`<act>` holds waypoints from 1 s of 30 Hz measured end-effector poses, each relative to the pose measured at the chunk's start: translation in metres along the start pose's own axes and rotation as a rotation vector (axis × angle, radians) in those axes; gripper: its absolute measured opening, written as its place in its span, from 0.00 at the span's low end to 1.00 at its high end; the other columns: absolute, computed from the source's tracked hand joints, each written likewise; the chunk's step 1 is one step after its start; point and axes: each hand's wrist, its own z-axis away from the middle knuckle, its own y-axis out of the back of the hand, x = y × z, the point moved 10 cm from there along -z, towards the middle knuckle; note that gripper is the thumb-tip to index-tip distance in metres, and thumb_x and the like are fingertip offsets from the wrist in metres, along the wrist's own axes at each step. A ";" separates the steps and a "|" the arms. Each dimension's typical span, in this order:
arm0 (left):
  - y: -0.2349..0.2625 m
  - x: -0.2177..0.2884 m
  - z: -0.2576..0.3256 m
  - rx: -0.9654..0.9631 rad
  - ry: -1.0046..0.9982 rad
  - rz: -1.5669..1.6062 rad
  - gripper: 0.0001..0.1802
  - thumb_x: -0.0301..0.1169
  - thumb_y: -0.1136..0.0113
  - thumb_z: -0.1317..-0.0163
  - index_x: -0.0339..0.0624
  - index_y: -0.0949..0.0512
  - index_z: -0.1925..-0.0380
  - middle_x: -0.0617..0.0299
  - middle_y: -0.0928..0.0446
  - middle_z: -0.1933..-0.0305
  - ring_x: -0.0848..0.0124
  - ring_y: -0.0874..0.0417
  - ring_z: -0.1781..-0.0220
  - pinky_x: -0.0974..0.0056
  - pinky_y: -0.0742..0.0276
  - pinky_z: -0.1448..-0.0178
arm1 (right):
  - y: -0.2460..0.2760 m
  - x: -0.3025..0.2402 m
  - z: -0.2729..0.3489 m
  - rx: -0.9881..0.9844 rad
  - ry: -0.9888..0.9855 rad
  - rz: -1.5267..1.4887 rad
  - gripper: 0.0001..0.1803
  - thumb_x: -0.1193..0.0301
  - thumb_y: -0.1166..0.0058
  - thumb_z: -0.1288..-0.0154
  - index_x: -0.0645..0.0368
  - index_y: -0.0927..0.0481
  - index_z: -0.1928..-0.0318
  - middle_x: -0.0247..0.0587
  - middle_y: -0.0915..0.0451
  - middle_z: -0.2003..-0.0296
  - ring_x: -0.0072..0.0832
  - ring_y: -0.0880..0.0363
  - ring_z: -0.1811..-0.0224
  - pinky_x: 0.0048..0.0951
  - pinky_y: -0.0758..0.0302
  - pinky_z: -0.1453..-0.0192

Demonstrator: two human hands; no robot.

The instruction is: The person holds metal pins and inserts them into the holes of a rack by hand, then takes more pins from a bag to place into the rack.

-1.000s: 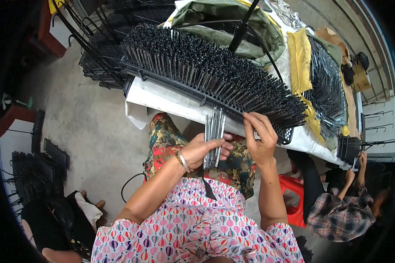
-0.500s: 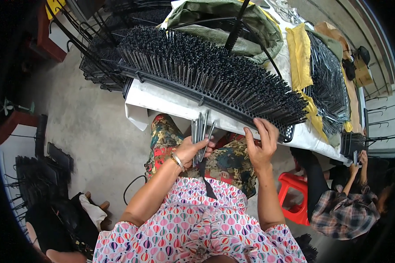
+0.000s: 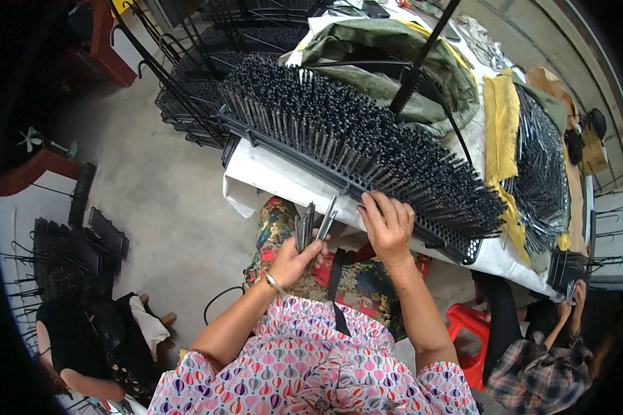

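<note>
My left hand (image 3: 299, 261) is closed around a bunch of thin metal rods (image 3: 304, 228), which stick up from between thumb and fingers. A few rods lean apart from the others toward the right. My right hand (image 3: 391, 232) is at the front edge of a black perforated rack (image 3: 346, 185), thumb and fingers drawn together. Whatever they pinch is too small to make out. Dense rows of dark upright rods (image 3: 367, 131) fill the rack behind its front holes.
The rack rests on a white-covered table (image 3: 263, 166). Behind it lies a green sack (image 3: 394, 41); to the right, a yellow-edged sack (image 3: 502, 131) holds more rods. A red stool (image 3: 464, 339) and a seated person (image 3: 543, 373) are at right, another person (image 3: 90, 346) at lower left.
My right hand has gone left to the rack's front edge, its fingers coming together. The rods in my left hand have fanned out. The view has shifted, moving the rack rightward in it.
</note>
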 end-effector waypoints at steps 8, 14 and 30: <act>0.064 0.062 -0.067 0.462 -0.287 0.071 0.14 0.34 0.50 0.34 0.33 0.27 0.56 0.60 0.23 0.64 0.76 0.24 0.68 0.71 0.26 0.65 | -0.006 0.000 -0.012 0.117 -0.039 0.171 0.12 0.69 0.39 0.51 0.43 0.16 0.63 0.25 0.22 0.64 0.24 0.31 0.66 0.28 0.38 0.59; 0.059 0.069 -0.075 0.550 -0.420 -0.006 0.12 0.32 0.50 0.33 0.32 0.27 0.61 0.60 0.23 0.69 0.76 0.24 0.70 0.71 0.27 0.66 | -0.007 0.000 -0.012 0.119 -0.088 0.162 0.13 0.72 0.37 0.54 0.42 0.15 0.65 0.26 0.23 0.67 0.27 0.34 0.70 0.30 0.38 0.62; -0.039 0.062 -0.037 0.019 0.078 0.438 0.18 0.34 0.49 0.34 0.33 0.32 0.50 0.57 0.23 0.63 0.70 0.20 0.63 0.68 0.21 0.61 | -0.007 0.059 -0.028 0.115 -0.169 -0.088 0.14 0.78 0.35 0.56 0.55 0.18 0.64 0.33 0.22 0.66 0.30 0.29 0.64 0.32 0.35 0.58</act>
